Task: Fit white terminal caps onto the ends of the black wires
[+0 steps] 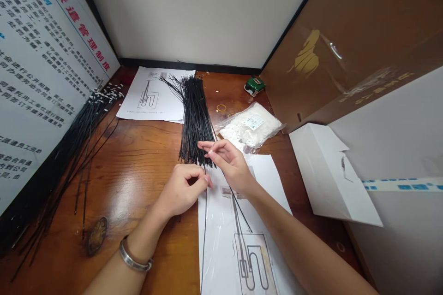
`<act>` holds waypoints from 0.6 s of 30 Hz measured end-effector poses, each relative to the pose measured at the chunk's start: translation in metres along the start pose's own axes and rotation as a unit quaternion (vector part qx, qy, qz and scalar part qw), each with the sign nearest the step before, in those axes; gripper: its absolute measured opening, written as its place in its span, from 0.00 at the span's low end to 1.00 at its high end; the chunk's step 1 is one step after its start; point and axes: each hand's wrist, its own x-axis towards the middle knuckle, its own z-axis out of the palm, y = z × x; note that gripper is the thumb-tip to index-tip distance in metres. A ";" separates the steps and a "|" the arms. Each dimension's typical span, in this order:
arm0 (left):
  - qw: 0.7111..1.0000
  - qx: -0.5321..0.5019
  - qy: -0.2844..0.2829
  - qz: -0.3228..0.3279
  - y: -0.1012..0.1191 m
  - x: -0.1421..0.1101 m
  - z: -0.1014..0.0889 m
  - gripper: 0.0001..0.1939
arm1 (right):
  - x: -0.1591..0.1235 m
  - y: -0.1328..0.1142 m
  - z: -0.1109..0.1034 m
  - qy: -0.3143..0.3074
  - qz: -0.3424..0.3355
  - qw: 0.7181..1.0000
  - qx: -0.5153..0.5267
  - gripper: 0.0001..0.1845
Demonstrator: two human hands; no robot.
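My left hand (185, 189) is closed in a pinch, thumb against forefinger. A thin black wire (204, 244) runs through its fingertips and hangs down over a printed sheet (277, 193). Just above and to the right, my right hand (231, 163) pinches with its thumb and fingers, and another black wire (244, 216) slants down from it. The very tips of the wires at the fingers are too small to make out. Behind both hands lies a thick bundle of black wires (195, 115), its near ends close to my right fingertips.
A clear bag of small white parts (254, 122) lies right of the bundle. Beyond it are a green tape measure (254, 86) and a brown carton (346, 32). Black wires with white ends (86, 120) lean at left. A second drawing (152, 97) and an open white box (325, 170) flank the middle.
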 end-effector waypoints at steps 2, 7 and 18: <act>1.000 0.003 0.013 -0.021 0.000 0.000 0.001 0.16 | 0.000 0.000 -0.001 -0.001 0.004 1.000 -0.002 0.09; 0.999 -0.002 0.028 -0.037 -0.002 0.002 0.003 0.16 | -0.001 0.000 -0.001 -0.001 0.015 1.000 0.006 0.08; 0.990 -0.048 0.123 -0.054 -0.001 0.001 0.004 0.16 | -0.001 -0.002 0.000 0.028 0.011 1.000 0.002 0.10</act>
